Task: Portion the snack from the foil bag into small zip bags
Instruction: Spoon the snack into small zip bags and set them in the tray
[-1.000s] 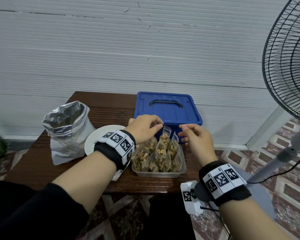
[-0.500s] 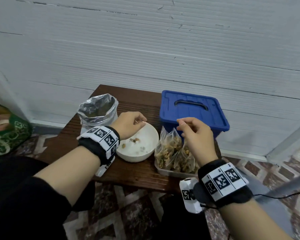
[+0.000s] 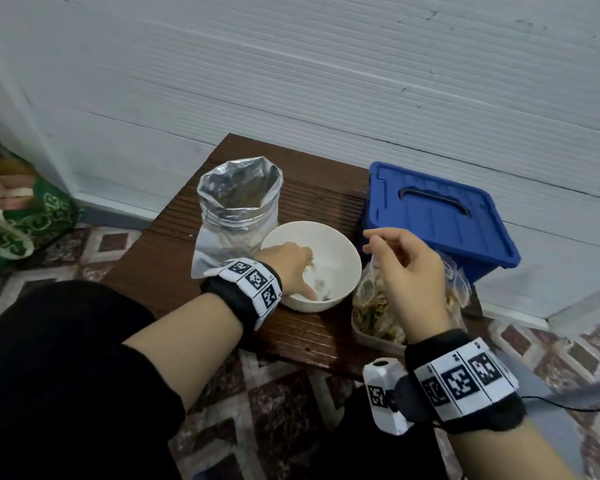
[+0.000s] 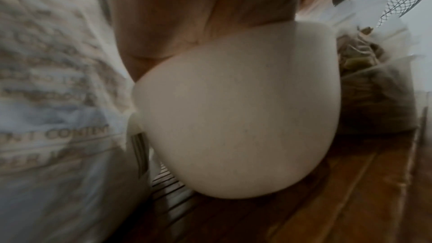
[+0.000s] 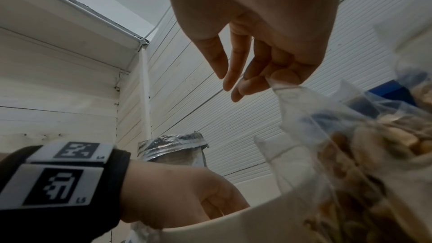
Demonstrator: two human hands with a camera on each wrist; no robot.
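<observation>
- Left hand (image 3: 288,268) reaches into the bowl (image 3: 340,244), fingers curled; grasp hidden.
- Right hand (image 3: 409,271) pinches a zip bag (image 5: 304,110) top.
- Foil bag (image 3: 236,216) touches the bowl; blue box (image 3: 440,216) stands behind on the counter (image 3: 167,271).

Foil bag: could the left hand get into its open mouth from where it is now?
Probably yes. The foil bag stands open right behind the white bowl where the left hand is reaching, and nothing lies between them.

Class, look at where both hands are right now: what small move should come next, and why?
Probably the left hand should pinch up the few snack pieces left in the white bowl and carry them to the zip bag. Its fingers are already down inside the bowl, and the right hand pinches the bag's top edge beside the rim.
</observation>
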